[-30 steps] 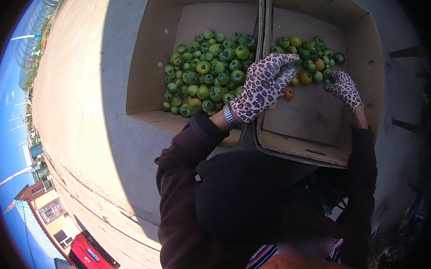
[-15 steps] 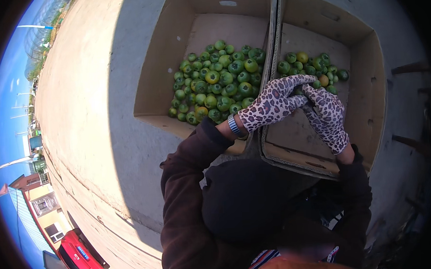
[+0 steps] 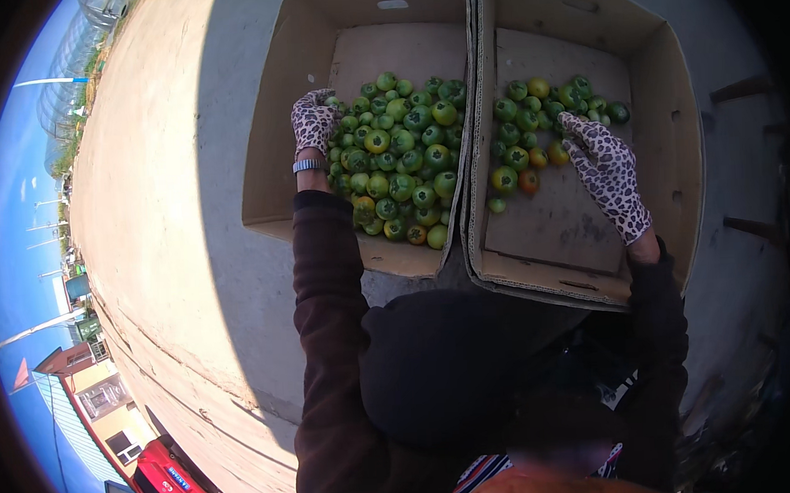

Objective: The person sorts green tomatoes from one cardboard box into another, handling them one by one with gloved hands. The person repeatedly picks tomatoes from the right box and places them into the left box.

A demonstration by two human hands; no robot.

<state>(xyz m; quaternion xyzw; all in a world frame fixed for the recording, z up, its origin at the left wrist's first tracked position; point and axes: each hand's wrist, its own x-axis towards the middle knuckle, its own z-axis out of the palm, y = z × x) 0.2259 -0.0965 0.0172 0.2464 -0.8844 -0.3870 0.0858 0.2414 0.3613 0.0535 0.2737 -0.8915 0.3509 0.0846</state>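
Note:
Green tomatoes, a few turning yellow or orange, lie in two open cardboard boxes. The left pile [image 3: 400, 149] is larger; the right pile [image 3: 531, 122] is smaller and looser. Both my hands wear leopard-print gloves. My left hand [image 3: 315, 122] is over the left edge of the left pile, inside the left box [image 3: 272, 155]. Its fingers are loosely curved and open, the tips against the tomatoes. My right hand [image 3: 601, 167] hangs over the right box [image 3: 677, 137], beside its tomatoes. Thumb and fingers are apart there, and I see nothing held between them.
The boxes stand side by side, their tall walls almost touching. Dark narrow supports [image 3: 745, 88] stick out at the right. Sunlit concrete ground [image 3: 145, 169] stretches to the left, with a red car [image 3: 172, 481] and a building [image 3: 102, 400] beyond.
My hands were together over the right box, by its tomatoes. My left hand has since crossed to the far side of the left box. More tomatoes now show in the right box.

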